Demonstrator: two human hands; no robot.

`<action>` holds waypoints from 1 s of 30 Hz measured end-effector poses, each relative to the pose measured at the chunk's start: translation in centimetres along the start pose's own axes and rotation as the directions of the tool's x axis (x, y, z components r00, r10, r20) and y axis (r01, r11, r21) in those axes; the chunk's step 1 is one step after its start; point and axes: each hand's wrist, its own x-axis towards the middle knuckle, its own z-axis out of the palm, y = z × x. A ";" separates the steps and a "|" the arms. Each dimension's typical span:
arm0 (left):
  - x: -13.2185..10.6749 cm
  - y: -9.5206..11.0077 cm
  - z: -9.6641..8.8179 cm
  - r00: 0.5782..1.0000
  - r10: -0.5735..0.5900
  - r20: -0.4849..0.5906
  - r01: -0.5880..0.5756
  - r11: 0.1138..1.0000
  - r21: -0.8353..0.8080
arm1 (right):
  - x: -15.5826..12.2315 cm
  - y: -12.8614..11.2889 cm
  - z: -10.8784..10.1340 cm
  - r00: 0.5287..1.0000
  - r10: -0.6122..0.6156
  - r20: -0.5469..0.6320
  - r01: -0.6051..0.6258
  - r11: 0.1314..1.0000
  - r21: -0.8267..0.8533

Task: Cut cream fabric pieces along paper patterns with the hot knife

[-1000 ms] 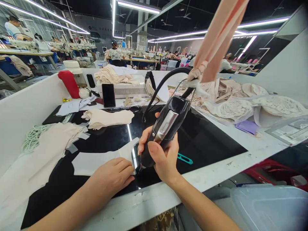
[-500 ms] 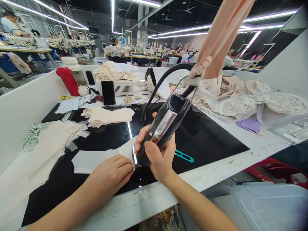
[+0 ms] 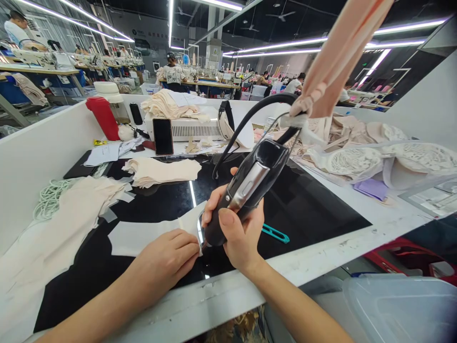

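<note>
My right hand (image 3: 244, 233) is wrapped round a black handheld electric tool (image 3: 246, 183) with a silver side panel and a curved shiny metal head. The tool tilts, head down, and a thick black cord leaves its upper end. A knotted pink fabric strip (image 3: 314, 97) is tied to a wire loop there. My left hand (image 3: 171, 257) is closed, its fingertips at the near right end of a white fabric piece (image 3: 143, 236). The metal head meets the fabric right beside these fingertips; the exact contact is hidden. The fabric lies on a glossy black board (image 3: 307, 209).
A teal tool (image 3: 275, 233) lies right of my hand. Stacked cream fabric pieces (image 3: 164, 171) and a phone (image 3: 163, 136) are behind. Left are more cream fabric (image 3: 78, 205) and green cords (image 3: 52, 197). Lace bra parts (image 3: 360, 159) are heaped right. People work at machines in the background.
The whole view has shifted slightly. My hands, the tool and the fabric piece keep nearly the same places relative to one another, and both grips stay the same.
</note>
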 end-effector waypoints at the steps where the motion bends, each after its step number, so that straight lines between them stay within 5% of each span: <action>1: 0.0 0.0 0.0 1.000 0.001 -0.001 -0.001 1.000 0.001 | -0.1 0.1 0.0 1.000 0.004 0.000 -0.004 1.000 -0.001; 23: 0.5 -1.0 -0.2 0.997 -0.068 0.035 0.067 0.998 0.005 | -0.5 0.3 -0.5 0.999 -0.026 0.031 0.028 0.999 -0.045; 30: 0.6 -1.0 -0.3 0.998 0.042 0.044 -0.038 0.996 -0.084 | -0.5 0.4 -0.6 1.000 -0.023 0.020 0.024 0.999 -0.044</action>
